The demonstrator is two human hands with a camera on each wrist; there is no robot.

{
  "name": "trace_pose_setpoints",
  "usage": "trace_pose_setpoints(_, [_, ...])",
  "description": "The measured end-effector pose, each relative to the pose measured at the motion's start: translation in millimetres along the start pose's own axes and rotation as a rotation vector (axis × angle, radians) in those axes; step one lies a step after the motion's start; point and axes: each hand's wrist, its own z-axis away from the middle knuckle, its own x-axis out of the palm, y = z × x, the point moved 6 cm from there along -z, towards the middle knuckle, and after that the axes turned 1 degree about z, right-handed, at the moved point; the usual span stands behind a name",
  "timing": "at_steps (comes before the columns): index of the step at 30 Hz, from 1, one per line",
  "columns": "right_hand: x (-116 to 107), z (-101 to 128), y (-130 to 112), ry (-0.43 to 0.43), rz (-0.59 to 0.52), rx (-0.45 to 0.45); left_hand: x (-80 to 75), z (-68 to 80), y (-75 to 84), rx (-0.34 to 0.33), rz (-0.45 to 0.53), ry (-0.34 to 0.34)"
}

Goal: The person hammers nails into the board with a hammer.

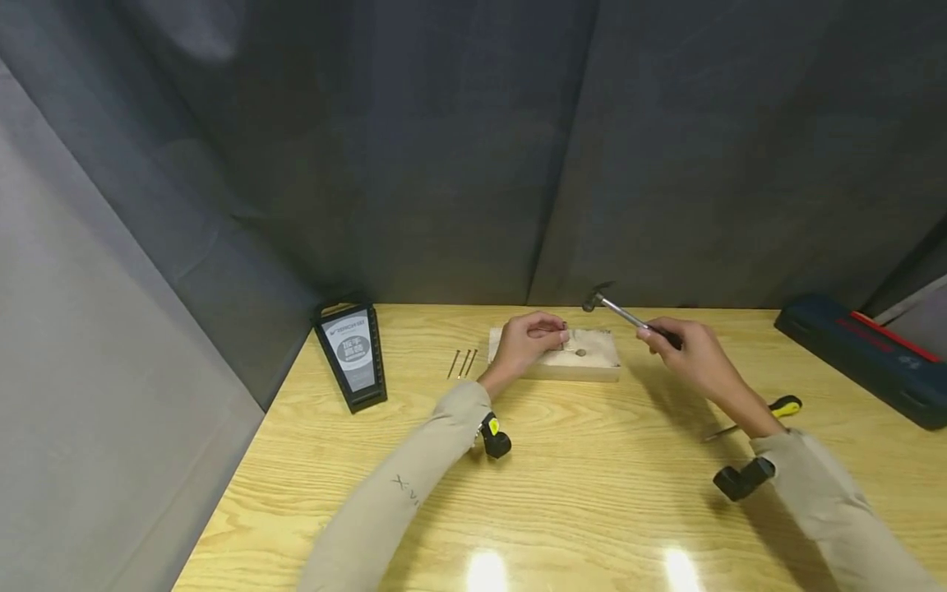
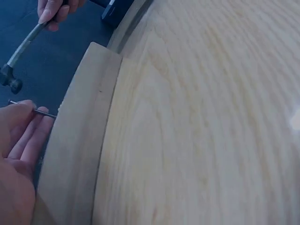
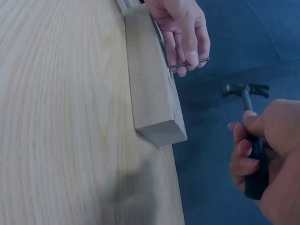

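Left hand (image 1: 527, 341) pinches a nail (image 3: 188, 64) between fingertips, standing it upright on the top face of the wood block (image 1: 573, 362), point down on the wood, near the block's left end in the head view. Right hand (image 1: 691, 349) is wrapped around the hammer (image 1: 620, 313) handle, head raised above the block's far edge and just right of the nail. Key relation: hammer head sits above and to the right of the nail head, well apart; nail's long axis is vertical, handle runs diagonally back toward the right hand, so the strike line drops down and left onto the nail head (left fingers sit right beside that line, judging from the right wrist view). Block's long axis runs left-right across the worktop (image 1: 577, 493), flat on it. Three spare nails (image 1: 462, 363) lie left of the block, black stand (image 1: 351, 355) further left, screwdriver (image 1: 762, 415) under the right forearm, blue case (image 1: 866, 353) far right.
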Motion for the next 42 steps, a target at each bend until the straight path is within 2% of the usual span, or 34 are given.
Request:
trace_pose_setpoints(7, [-3, -1, 2, 0.027, -0.025, -0.012, 5.3, -2.9, 0.5, 0.045, -0.012, 0.025])
trace_pose_setpoints(14, [-5, 1, 3, -0.026, -0.022, -0.001, 8.2, -1.3, -2.2, 0.073, -0.095, 0.008])
trace_pose_setpoints(18, [-7, 2, 3, 0.006, -0.026, -0.006, 6.2, -3.0, -3.9, 0.104, -0.09, 0.007])
trace_pose_setpoints(24, [0, 5, 5, 0.052, -0.02, -0.043, 6.4, -6.9, -6.3, 0.102, -0.088, -0.003])
trace_pose_setpoints(30, [5, 7, -1, 0.055, -0.016, -0.05, 8.7, -5.2, -6.5, 0.122, -0.102, 0.005])
trace_pose_setpoints(35, [8, 5, -1, 0.033, -0.034, -0.059, 10.2, -3.0, -6.8, 0.147, -0.095, 0.03])
trace_pose_setpoints(42, [9, -5, 5, 0.048, -0.084, -0.073, 15.4, -2.2, -1.9, 0.211, -0.105, 0.112])
